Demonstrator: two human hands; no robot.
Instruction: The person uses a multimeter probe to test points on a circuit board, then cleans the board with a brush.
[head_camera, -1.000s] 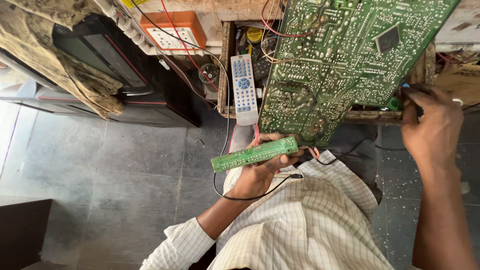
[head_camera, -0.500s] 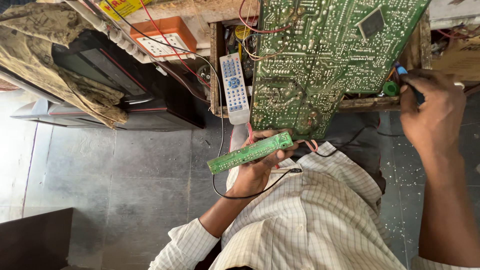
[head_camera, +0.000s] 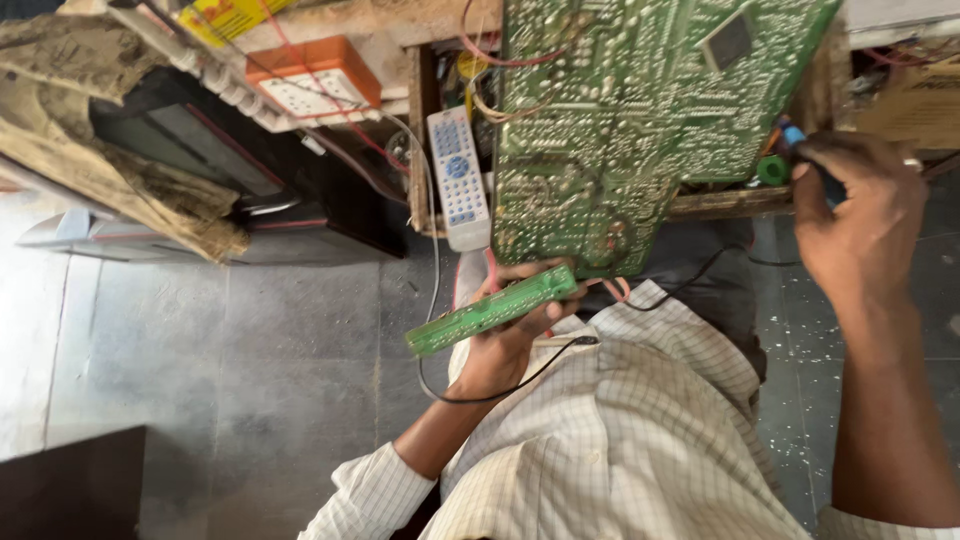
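- My left hand (head_camera: 510, 335) sits near centre of view, fingers curled round a narrow green circuit strip (head_camera: 492, 311); grip pinched on its right end, thumb underneath.
- Strip is tilted, low end pointing to 8 o'clock, high end to 2 o'clock, just below the big board's bottom edge.
- Large green circuit board (head_camera: 640, 120) fills the 12 o'clock area, solder side toward me, propped up against the wooden tabletop (head_camera: 735, 203) edge.
- My right hand (head_camera: 860, 225) is at 3 o'clock, fingers closed round a dark tool handle (head_camera: 825, 180); tip hidden, can't tell what kind of tool it is.
- Small green and blue bits (head_camera: 778, 160) sit just at 9 o'clock of that hand, touching the tabletop edge.
- White remote control (head_camera: 458, 180) lies at 11 o'clock of the strip, just beside the board's left edge.
- Black wire (head_camera: 500, 385) loops under the left wrist.
- Orange-and-white switch box (head_camera: 315, 90) at 10 o'clock, with a dirty cloth (head_camera: 120, 190) draped over a dark box further left.
- Grey tiled floor (head_camera: 200, 380) at 8 o'clock.
- Checked shirt (head_camera: 620, 450) at 6 o'clock.
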